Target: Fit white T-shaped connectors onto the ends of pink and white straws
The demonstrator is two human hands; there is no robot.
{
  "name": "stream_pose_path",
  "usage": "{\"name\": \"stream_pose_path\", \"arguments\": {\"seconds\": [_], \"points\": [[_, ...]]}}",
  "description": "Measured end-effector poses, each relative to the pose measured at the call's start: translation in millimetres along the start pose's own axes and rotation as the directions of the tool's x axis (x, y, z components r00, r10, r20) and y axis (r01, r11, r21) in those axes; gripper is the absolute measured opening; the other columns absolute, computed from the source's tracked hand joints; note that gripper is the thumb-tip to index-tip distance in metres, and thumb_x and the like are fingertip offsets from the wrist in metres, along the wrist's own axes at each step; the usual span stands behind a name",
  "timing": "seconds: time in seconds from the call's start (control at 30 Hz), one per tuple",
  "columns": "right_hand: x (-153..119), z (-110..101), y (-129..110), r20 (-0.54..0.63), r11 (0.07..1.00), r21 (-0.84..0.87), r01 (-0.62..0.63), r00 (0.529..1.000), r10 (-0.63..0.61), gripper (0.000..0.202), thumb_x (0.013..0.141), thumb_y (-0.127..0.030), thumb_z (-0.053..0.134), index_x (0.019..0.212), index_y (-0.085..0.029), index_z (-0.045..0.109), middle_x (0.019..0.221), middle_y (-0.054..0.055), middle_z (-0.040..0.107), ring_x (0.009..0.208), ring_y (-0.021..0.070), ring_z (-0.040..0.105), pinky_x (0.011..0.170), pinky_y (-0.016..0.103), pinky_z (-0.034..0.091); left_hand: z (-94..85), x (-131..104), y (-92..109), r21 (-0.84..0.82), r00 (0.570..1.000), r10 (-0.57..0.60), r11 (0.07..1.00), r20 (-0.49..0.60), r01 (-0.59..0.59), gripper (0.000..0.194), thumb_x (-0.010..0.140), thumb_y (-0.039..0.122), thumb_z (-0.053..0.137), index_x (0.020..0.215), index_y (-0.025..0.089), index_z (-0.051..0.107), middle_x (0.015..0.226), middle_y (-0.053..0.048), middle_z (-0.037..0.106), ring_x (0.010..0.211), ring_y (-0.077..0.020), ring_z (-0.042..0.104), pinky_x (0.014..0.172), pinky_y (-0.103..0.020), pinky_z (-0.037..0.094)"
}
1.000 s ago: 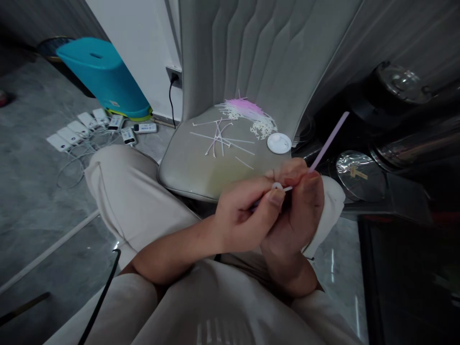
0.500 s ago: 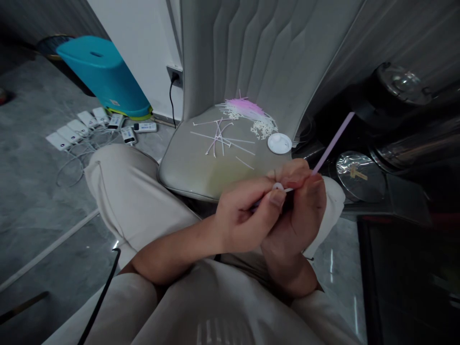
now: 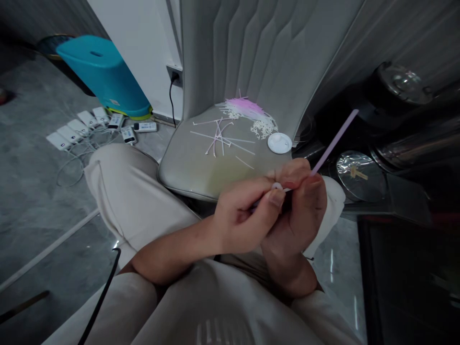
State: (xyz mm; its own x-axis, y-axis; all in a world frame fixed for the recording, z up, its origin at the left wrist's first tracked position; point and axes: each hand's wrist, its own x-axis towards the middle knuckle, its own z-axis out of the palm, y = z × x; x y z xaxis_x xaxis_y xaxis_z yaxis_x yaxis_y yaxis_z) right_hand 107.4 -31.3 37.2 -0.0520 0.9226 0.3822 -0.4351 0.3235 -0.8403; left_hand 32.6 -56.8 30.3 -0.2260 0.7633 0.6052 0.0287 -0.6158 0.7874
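My left hand (image 3: 246, 218) is closed, with a small white plastic piece (image 3: 276, 187) pinched between thumb and forefinger. My right hand (image 3: 305, 206) is closed on a thin pale purple stick (image 3: 336, 139), which points up and to the right. The hands touch each other above my lap, and a short white length shows between their fingertips. How the white piece and the stick meet is hidden by the fingers. Beyond them, on the grey chair seat, lie several loose sticks (image 3: 223, 139), some with small white end pieces.
A heap of pink and white sticks (image 3: 247, 106), small white pieces (image 3: 263, 128) and a round white lid (image 3: 280, 143) lie towards the chair's back (image 3: 251, 48). Cabled white devices (image 3: 77, 129) and a blue bin (image 3: 104, 72) stand left. Metal pots (image 3: 402, 84) are at right.
The purple stick's far end has shifted slightly right and up. Both hands keep almost the same place and grip.
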Motion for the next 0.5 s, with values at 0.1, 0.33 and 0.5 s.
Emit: {"name": "stream_pose_path", "arguments": {"seconds": [0.1,0.33,0.5], "points": [[-0.4,-0.2,0.3,-0.005,0.998,-0.053,0.018,1.0,-0.019,0.033,0.099,-0.043,0.059,0.071,-0.026,0.061,0.073,-0.002,0.048,0.068,0.0142,0.05,0.061,0.03,0.044,-0.7,0.0,-0.3,-0.002,1.0,0.001,1.0,0.014,-0.001,0.036,0.104,0.025,0.051,0.069,0.019,0.048,0.06,0.005,0.044,0.051,-0.0062,0.04,0.049,-0.021,0.039],[1.1,-0.6,0.0,0.01,0.996,-0.083,0.009,1.0,-0.008,0.035,0.102,-0.041,0.053,0.071,-0.027,0.06,0.072,-0.002,0.044,0.062,0.0137,0.046,0.056,0.028,0.042,-0.3,-0.4,0.9,-0.008,0.998,-0.064,0.998,0.027,0.065,0.04,0.104,0.029,0.049,0.066,0.02,0.045,0.058,0.004,0.042,0.05,-0.0069,0.039,0.048,-0.022,0.038],[4.3,1.6,-1.5,-0.034,0.999,-0.009,-0.04,0.999,0.04,0.038,0.096,-0.046,0.062,0.065,-0.025,0.055,0.067,-0.003,0.039,0.055,0.0113,0.04,0.049,0.026,0.038,1.6,1.5,-0.2,-0.064,0.995,-0.098,0.993,0.019,0.099,0.042,0.104,0.031,0.049,0.064,0.019,0.047,0.059,0.004,0.045,0.052,-0.0062,0.043,0.051,-0.019,0.042]]}}
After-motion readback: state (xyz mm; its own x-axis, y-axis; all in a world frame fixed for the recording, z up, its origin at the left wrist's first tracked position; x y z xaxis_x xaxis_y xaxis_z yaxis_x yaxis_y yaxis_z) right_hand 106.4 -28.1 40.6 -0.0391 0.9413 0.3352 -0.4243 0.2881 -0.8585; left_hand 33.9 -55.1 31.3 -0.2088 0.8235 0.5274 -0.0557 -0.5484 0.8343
